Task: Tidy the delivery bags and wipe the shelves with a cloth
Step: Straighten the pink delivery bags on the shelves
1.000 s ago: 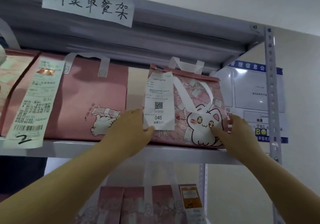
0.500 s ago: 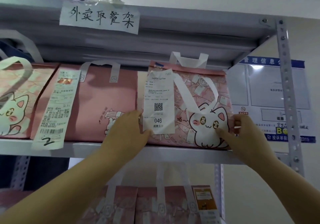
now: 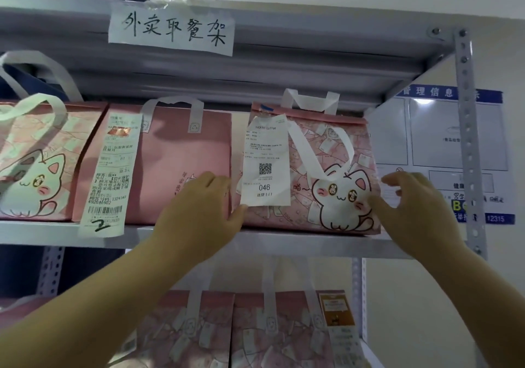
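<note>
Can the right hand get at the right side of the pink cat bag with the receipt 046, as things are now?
Probably yes. The right hand is already at the right edge of the cat bag, fingers spread and thumb on its front. Nothing stands between them; beyond the bag there is only open space before the shelf post.

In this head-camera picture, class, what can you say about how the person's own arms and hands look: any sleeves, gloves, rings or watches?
Both forearms are bare up to the frame edge, with no sleeve showing. The left hand and right hand wear no gloves. No ring, watch or bracelet shows on the fingers or wrists.
</note>
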The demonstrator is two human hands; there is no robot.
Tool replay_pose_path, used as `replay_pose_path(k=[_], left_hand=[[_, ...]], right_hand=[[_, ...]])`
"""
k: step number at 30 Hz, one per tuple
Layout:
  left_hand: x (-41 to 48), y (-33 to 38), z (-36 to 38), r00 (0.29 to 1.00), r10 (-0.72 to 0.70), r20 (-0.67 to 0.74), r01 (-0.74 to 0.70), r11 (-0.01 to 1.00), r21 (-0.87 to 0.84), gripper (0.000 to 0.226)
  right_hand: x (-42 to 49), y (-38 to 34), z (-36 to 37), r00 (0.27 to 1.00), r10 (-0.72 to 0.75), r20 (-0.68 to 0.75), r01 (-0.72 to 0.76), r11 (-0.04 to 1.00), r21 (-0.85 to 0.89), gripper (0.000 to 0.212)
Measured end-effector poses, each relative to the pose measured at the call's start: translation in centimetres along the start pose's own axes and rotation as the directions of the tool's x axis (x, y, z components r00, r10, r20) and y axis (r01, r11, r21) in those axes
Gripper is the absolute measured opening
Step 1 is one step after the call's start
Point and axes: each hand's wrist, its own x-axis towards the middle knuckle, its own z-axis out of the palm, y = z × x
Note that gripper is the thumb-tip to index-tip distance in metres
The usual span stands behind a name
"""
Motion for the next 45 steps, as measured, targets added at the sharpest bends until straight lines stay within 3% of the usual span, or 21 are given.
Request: replay_pose_path(k=[6,12,18,25,37,42,45], left_hand=[[-2.4,-1.9,-4.4,0.998,0.051,0.046,-0.052,0.998,0.021,0.045],[-7.3,-5.2,-9.7,0.992,0.067,0.104,-0.066,0.998,-0.011,0.042],[-14.2,-10.8,-15.6,0.978,0.015,0.207,-0.018,1.0,0.009,0.043],[-22.1,-17.2,-20.2,0.931,-0.124,0.343,0.098,0.991,0.092,0.042],[-31.8,-26.9,-20.0,0.778,-0.382,0.498,0.282,0.922,0.265,0.039],[-32.9,-30.9,-17.3,0.725,-0.463,0.51,0.341,0.885,0.317,0.039],[-33.2,-32.9,-15.6,0.7,-0.513,0.498,0.4,0.858,0.321,0.041]], right_hand=[[-3.2,-5.3,-1.4,0.994,-0.091,-0.054,0.096,0.992,0.082,0.034],[-9.0,-12.9,-2.1,0.993,-0.115,0.003,0.114,0.987,0.116,0.027],[-16.1,-20.8,-0.8,0.978,-0.106,0.179,0.07,0.977,0.2,0.025],[-23.2,-28.7,2.2,0.907,-0.181,0.381,0.082,0.961,0.262,0.025],[-31.4,-35.0,11.5,0.725,-0.192,0.662,0.01,0.963,0.268,0.025],[-32.6,-35.3,16.4,0.69,-0.115,0.714,-0.064,0.974,0.219,0.03],[-33.0,-35.1,18.8,0.684,-0.061,0.727,-0.127,0.971,0.201,0.044]])
